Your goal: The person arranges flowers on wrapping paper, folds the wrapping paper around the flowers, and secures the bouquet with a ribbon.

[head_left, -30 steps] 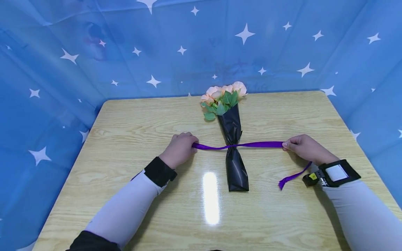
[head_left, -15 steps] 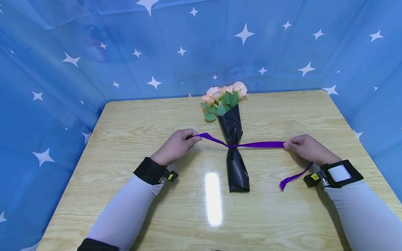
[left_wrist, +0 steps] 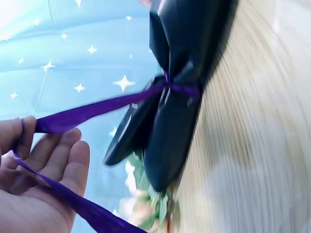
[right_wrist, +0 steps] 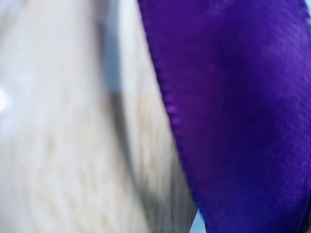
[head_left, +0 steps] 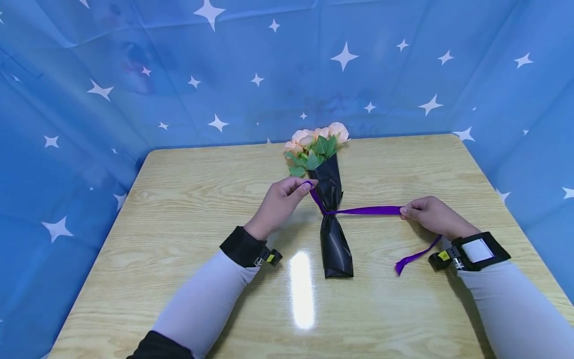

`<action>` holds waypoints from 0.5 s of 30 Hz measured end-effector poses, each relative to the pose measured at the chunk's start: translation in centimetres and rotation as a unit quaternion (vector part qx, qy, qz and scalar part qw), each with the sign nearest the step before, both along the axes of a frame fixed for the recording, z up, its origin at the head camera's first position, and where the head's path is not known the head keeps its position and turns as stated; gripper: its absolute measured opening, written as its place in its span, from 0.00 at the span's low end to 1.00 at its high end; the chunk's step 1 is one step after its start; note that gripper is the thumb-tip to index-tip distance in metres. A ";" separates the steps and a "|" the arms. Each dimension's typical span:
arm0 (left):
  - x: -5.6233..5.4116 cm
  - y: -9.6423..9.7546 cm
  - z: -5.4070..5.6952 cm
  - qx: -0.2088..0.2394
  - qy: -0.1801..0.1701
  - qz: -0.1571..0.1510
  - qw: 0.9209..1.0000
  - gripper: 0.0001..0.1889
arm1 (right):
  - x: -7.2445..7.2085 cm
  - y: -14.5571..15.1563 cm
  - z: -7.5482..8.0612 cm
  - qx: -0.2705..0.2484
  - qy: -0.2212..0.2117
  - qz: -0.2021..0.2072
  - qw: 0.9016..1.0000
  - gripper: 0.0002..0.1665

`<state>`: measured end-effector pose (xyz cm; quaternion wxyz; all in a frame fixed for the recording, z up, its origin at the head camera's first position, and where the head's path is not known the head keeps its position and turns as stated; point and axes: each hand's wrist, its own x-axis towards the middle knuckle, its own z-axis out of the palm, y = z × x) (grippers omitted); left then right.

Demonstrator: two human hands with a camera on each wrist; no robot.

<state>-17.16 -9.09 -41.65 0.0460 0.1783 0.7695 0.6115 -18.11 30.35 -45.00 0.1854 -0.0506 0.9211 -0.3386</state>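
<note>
A bouquet of peach flowers (head_left: 309,139) with green leaves lies on the table, wrapped in black paper (head_left: 335,249). A purple ribbon (head_left: 367,211) is cinched around its narrowed middle. My left hand (head_left: 278,204) pinches one ribbon end just left of the wrapper, below the blooms. In the left wrist view that end runs from thumb and finger to the cinch, and its tail (left_wrist: 97,213) hangs across the palm. To the right, my right hand (head_left: 428,214) pinches the other end, drawn nearly straight. Ribbon fills much of the right wrist view, where the hand is mostly hidden.
The wooden table (head_left: 188,189) has a bright light reflection (head_left: 302,289) left of the bouquet's base. A loose ribbon tail (head_left: 414,257) lies below my right hand. A blue star-patterned curtain (head_left: 251,50) hangs behind the table.
My left hand has lifted and moved right and away from me with its ribbon end, close to the wrapper. My right hand has stayed nearly still, keeping its ribbon end.
</note>
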 end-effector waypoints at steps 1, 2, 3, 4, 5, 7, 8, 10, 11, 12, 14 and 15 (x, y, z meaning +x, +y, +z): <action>0.0 0.4 -0.1 0.013 0.000 -0.001 1.000 0.14 | 0.0 0.0 -0.1 0.001 0.001 0.000 1.000 0.22; 0.0 0.8 -0.1 0.025 0.000 -0.001 1.000 0.14 | 0.1 0.0 -0.2 0.001 0.003 -0.001 1.000 0.22; 0.0 1.1 -0.1 0.034 0.000 0.000 0.999 0.13 | 0.1 0.0 -0.2 0.000 0.003 -0.001 1.000 0.22; 0.0 1.5 -0.1 0.042 -0.001 0.001 0.999 0.12 | 0.1 0.0 -0.3 -0.001 0.004 -0.001 1.000 0.22; 0.0 1.7 -0.2 0.048 -0.002 0.003 0.999 0.12 | 0.1 0.0 -0.3 -0.002 0.004 -0.001 1.000 0.22; 0.0 2.2 -0.3 0.063 -0.013 0.003 0.998 0.12 | 0.0 0.1 -0.3 -0.005 0.003 -0.002 1.000 0.22; 0.0 2.4 -0.4 0.070 -0.018 -0.001 0.997 0.12 | 0.0 0.1 -0.3 -0.007 0.002 -0.002 1.000 0.22; 0.0 2.7 -0.6 0.081 -0.028 -0.010 0.996 0.13 | 0.0 0.2 -0.3 -0.007 0.000 -0.003 1.000 0.23; 0.0 2.8 -0.7 0.084 -0.031 -0.014 0.996 0.14 | 0.0 0.2 -0.3 -0.006 0.000 -0.004 1.000 0.23; 0.0 2.9 -0.8 0.088 -0.035 -0.018 0.995 0.14 | -0.1 0.2 -0.3 -0.004 0.002 -0.004 1.000 0.23; 0.0 3.1 -0.9 0.091 -0.040 -0.023 0.995 0.15 | -0.1 0.2 -0.3 -0.001 0.004 -0.005 1.000 0.23; -0.1 3.2 -1.0 0.091 -0.043 -0.022 0.995 0.15 | -0.1 0.2 -0.4 0.001 0.004 -0.005 1.000 0.23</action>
